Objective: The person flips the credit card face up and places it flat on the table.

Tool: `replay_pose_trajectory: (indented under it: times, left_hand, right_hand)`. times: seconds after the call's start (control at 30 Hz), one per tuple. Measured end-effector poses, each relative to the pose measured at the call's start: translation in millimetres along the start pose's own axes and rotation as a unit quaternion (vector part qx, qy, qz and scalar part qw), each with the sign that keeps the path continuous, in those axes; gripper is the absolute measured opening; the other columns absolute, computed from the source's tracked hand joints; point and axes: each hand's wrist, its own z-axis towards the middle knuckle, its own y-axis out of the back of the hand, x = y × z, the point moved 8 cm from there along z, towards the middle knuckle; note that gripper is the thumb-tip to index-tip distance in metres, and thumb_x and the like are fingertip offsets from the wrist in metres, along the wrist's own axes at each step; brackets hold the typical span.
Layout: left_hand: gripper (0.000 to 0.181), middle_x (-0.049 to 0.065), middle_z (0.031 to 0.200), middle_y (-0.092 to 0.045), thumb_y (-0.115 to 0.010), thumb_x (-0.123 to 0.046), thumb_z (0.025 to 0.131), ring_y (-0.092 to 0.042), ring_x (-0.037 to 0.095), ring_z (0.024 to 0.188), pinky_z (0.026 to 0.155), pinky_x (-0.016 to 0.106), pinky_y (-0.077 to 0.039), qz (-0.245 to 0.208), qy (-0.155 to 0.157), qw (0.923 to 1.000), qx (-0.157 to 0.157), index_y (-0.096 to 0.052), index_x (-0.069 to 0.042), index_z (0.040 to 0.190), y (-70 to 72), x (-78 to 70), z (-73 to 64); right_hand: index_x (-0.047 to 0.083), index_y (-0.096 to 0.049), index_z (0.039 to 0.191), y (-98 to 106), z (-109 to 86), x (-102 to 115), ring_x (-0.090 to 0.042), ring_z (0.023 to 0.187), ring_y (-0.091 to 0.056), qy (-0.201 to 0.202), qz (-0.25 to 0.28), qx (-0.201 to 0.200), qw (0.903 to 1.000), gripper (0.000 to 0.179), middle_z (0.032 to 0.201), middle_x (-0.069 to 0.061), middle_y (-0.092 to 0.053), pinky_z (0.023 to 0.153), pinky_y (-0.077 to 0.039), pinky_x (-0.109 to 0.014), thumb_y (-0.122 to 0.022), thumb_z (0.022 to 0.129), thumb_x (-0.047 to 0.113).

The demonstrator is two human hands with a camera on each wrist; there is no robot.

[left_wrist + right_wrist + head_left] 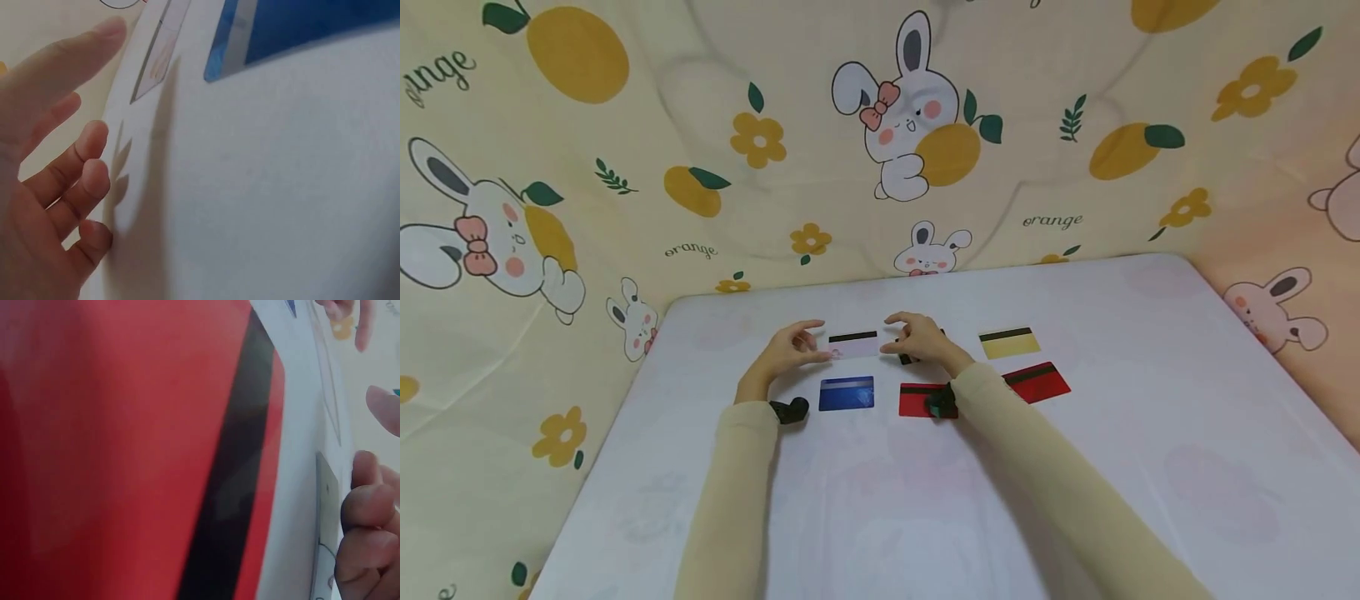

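Observation:
A pale lilac card (853,347) with a dark stripe lies flat in the back row, between both hands. My left hand (790,348) hovers at its left side, thumb near the lower corner, and the left wrist view shows these fingers (94,181) bent loosely around nothing. On the other side, my right hand (925,340) has its thumb tip close by the lilac card's right edge, nothing between thumb and fingers. Beneath this hand lies another card (905,359), mostly covered. A blue card (847,394) sits in front of the lilac one.
A red card (913,404) with a black stripe lies under the right wrist, partly hidden by the wrist camera (940,402). Further right are a second red card (1041,383), tilted, and a gold card (1011,343). A patterned cloth (850,233) hangs behind the white table (880,500).

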Motion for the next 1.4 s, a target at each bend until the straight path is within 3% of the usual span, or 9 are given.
replay_pose_trajectory:
  times: [0.17,0.4,0.53,0.77,1.07,1.23,1.4]
  left_hand:
    - [0.074,0.008,0.098,-0.058,-0.081,-0.023,0.077,-0.045,0.014,0.08,0.076,0.025,-0.039,0.005,0.026,0.9994,0.02,-0.046,-0.014,0.143,-4.9,6.7,2.4]
    - [0.074,0.001,0.09,-0.048,-0.08,-0.029,0.078,-0.042,0.015,0.086,0.079,0.029,-0.033,0.036,0.051,0.9977,0.028,-0.048,-0.015,0.142,-9.3,7.7,1.5]
    - [0.069,0.0,0.087,-0.044,-0.078,-0.026,0.08,-0.041,0.016,0.085,0.079,0.03,-0.033,0.034,0.054,0.9976,0.027,-0.049,-0.014,0.141,-10.6,5.9,0.4]
    - [0.06,-0.002,0.087,-0.042,-0.075,-0.027,0.082,-0.041,0.016,0.088,0.082,0.033,-0.032,0.03,0.077,0.9964,0.018,-0.054,-0.019,0.138,-11.0,8.9,2.5]
    - [0.062,-0.001,0.088,-0.041,-0.076,-0.028,0.081,-0.041,0.016,0.09,0.084,0.034,-0.032,0.009,0.098,0.9948,0.025,-0.053,-0.02,0.138,-14.0,11.1,5.2]
    - [0.064,-0.001,0.087,-0.04,-0.075,-0.027,0.081,-0.041,0.017,0.089,0.084,0.035,-0.032,0.027,0.088,0.9953,0.029,-0.051,-0.02,0.14,-14.9,8.3,6.9]
    - [0.062,-0.001,0.085,-0.043,-0.078,-0.026,0.079,-0.043,0.016,0.087,0.081,0.033,-0.033,0.051,0.057,0.9969,0.018,-0.055,-0.015,0.136,-13.4,4.5,9.4]
  right_hand:
    - [0.011,-0.05,0.138,-11,7.7,-3,-0.007,0.038,-0.04,-0.021,0.007,0.019,0.9996,0.062,0.05,0.007,-0.047,0.044,-0.035,-0.021,-0.075,0.083,0.024]
    - [0.015,-0.049,0.139,-21,14.7,-5,-0.009,0.039,-0.039,-0.057,-0.002,0.039,0.9976,0.064,0.049,0.004,-0.05,0.043,-0.035,-0.022,-0.076,0.082,0.024]
    - [0.018,-0.049,0.14,-24,18.2,-7,-0.009,0.04,-0.039,-0.08,-0.01,0.045,0.9957,0.064,0.05,0.003,-0.05,0.043,-0.035,-0.023,-0.076,0.082,0.024]
    - [0.017,-0.051,0.138,-22,19.7,-1,-0.01,0.041,-0.04,-0.084,-0.025,0.047,0.995,0.06,0.049,0.003,-0.048,0.042,-0.035,-0.022,-0.075,0.083,0.022]
    - [0.012,-0.053,0.131,-22,19.9,2,-0.01,0.043,-0.042,-0.106,-0.011,0.051,0.9931,0.054,0.053,0.001,-0.051,0.043,-0.037,-0.021,-0.075,0.082,0.014]
    - [0.01,-0.051,0.13,-23,21.0,2,-0.011,0.043,-0.043,-0.11,-0.003,0.048,0.9928,0.054,0.054,-0.001,-0.053,0.043,-0.039,-0.021,-0.074,0.082,0.011]
    - [0.01,-0.05,0.13,-24,24.3,3,-0.01,0.043,-0.044,-0.106,-0.006,0.046,0.9932,0.053,0.054,-0.001,-0.052,0.043,-0.04,-0.02,-0.074,0.082,0.01]
